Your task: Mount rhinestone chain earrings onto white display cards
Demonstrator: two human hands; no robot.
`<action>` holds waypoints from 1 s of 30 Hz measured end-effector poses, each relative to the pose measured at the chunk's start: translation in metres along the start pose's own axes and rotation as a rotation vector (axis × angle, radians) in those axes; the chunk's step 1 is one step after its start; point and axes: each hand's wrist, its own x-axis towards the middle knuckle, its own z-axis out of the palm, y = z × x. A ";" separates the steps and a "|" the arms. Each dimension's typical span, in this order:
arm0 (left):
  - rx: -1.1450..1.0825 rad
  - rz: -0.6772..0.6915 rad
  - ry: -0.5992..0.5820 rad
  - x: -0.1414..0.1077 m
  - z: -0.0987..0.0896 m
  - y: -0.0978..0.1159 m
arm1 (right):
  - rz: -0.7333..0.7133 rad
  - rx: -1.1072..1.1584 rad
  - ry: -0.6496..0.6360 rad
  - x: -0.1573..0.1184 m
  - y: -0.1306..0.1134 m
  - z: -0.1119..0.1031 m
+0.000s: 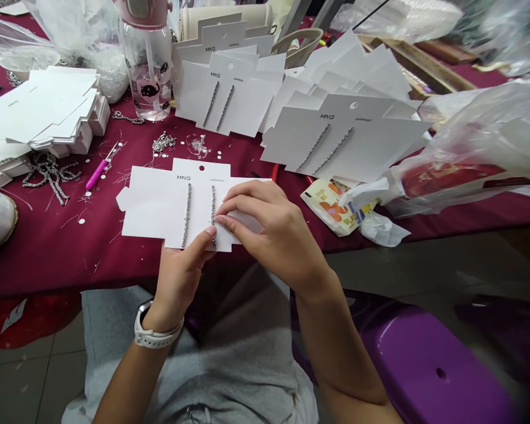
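I judge the white card (199, 207), at the near edge of the tabletop (123, 259), light, stiffish and creasable, best held by its rim, where my left grip (181, 271) clasps it; whether my right grip (276, 221) pinches the silver strand (212, 200), I can't tell.

Jewellery-packing workshop, seemingly: cloth-covered table (123, 265), propped stacks of MNG earring cards (371, 138), loose silver chain strands (50, 174), pink-handled seam ripper (98, 175), plastic stool (428, 359).

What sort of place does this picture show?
Probably a jewellery-packing workspace: several white earring cards stand propped, loose silvery chains lie tangled, and a pink-handled tool rests on the maroon cloth.
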 end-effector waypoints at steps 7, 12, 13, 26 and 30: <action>0.025 0.014 -0.013 0.000 0.000 -0.001 | 0.093 0.012 0.047 0.000 -0.006 0.004; 0.023 0.008 -0.010 0.001 -0.001 -0.001 | 0.118 -0.029 0.093 -0.005 -0.007 0.009; 0.023 0.010 -0.004 0.001 -0.001 -0.001 | 0.120 -0.028 0.107 -0.007 -0.007 0.010; -0.117 -0.007 0.030 -0.041 -0.018 -0.008 | 0.078 0.155 0.080 -0.031 -0.014 0.005; -0.052 -0.003 0.132 -0.056 -0.024 -0.019 | 0.051 0.181 0.034 -0.045 -0.022 0.006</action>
